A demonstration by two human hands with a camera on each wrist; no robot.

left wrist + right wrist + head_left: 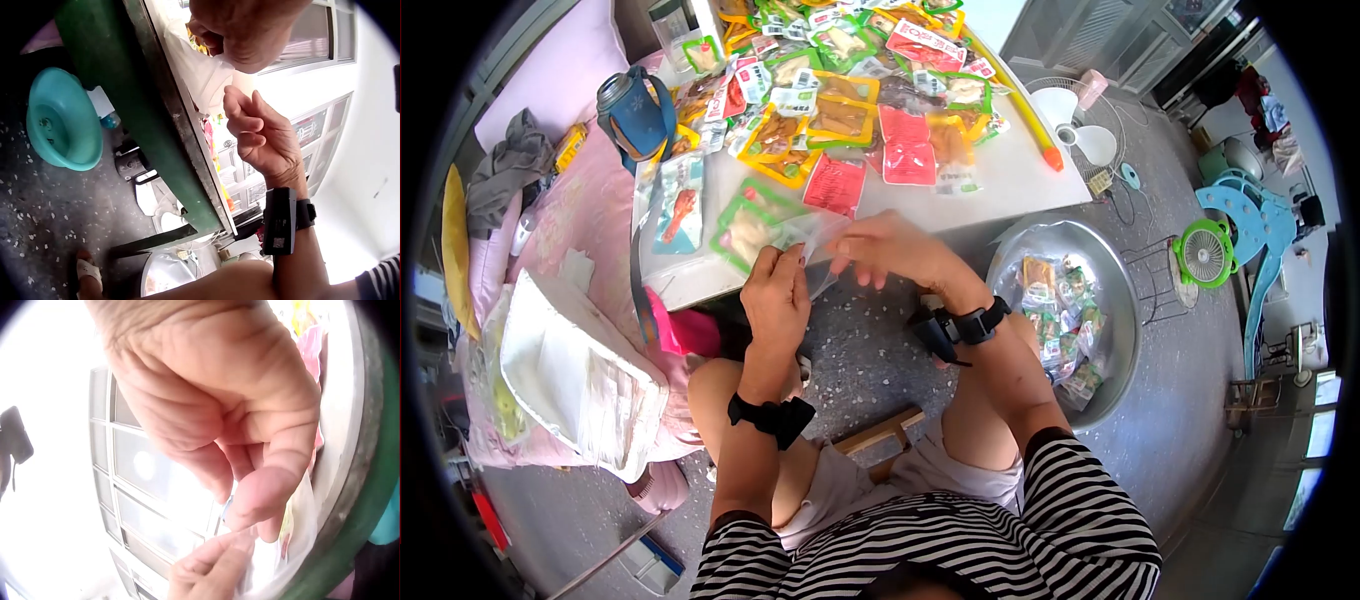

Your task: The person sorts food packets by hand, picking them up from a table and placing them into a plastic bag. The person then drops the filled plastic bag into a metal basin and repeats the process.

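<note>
My left hand [777, 305] pinches a clear plastic bag [828, 262] by its edge at the front of the table. In the left wrist view the bag [194, 69] hangs pale and crumpled beside that hand. A green-edged food packet [750, 230] with pale contents lies just beyond, overlapped by the bag in the head view. My right hand [900, 250], blurred in the head view, hovers beside the bag with its fingers loosely bent. In the right wrist view its fingertips are close to the left fingertips [240, 545].
Many food packets [840, 105] cover the white table [1020, 180]. A metal basin [1135, 330] holding packets stands right. Left are a blue flask [635, 115] and white foam box [550, 350]. A teal basin [62, 119] sits beneath the table; a fan [1085, 125] stands behind.
</note>
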